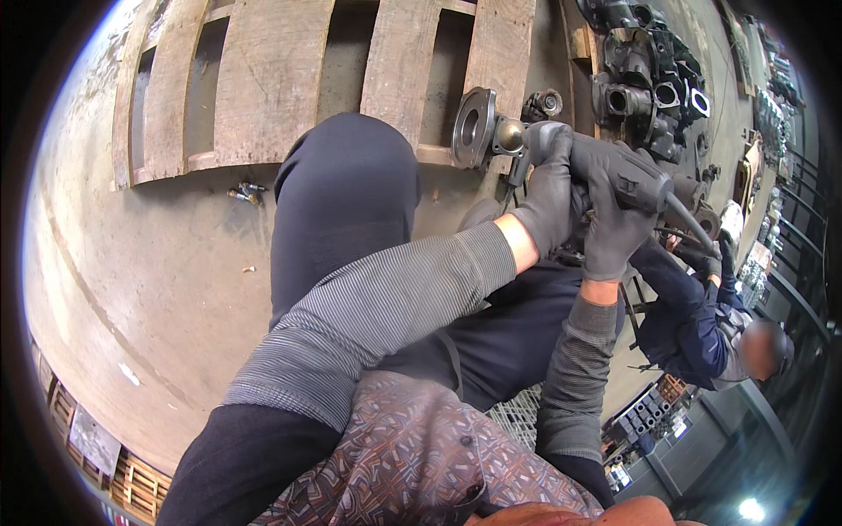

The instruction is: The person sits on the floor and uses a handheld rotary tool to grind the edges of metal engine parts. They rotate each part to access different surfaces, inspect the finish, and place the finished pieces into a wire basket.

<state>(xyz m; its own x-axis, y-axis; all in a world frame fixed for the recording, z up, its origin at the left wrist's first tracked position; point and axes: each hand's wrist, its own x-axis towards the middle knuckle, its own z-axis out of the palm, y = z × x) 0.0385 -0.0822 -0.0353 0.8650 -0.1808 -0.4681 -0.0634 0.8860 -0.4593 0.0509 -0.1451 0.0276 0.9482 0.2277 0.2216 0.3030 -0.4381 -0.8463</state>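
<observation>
Both my hands wear dark grey gloves and grip a dark angle grinder (645,180) with a brassy, rounded head. My left hand (550,188) wraps round its front part, just behind the head. Further back, my right hand (612,210) holds the rear of the body, where a thick cord (691,221) runs out. Beside the grinder's head stands a round metal flange (474,128) with a hole in its middle; whether they touch I cannot tell. What lies under my hands is mostly hidden.
A wooden pallet (272,83) lies ahead of my knee. Several dark metal castings (633,66) are piled at the far right. Small metal fittings (247,193) lie on the concrete floor (149,289). Another person (693,329) works close by on my right.
</observation>
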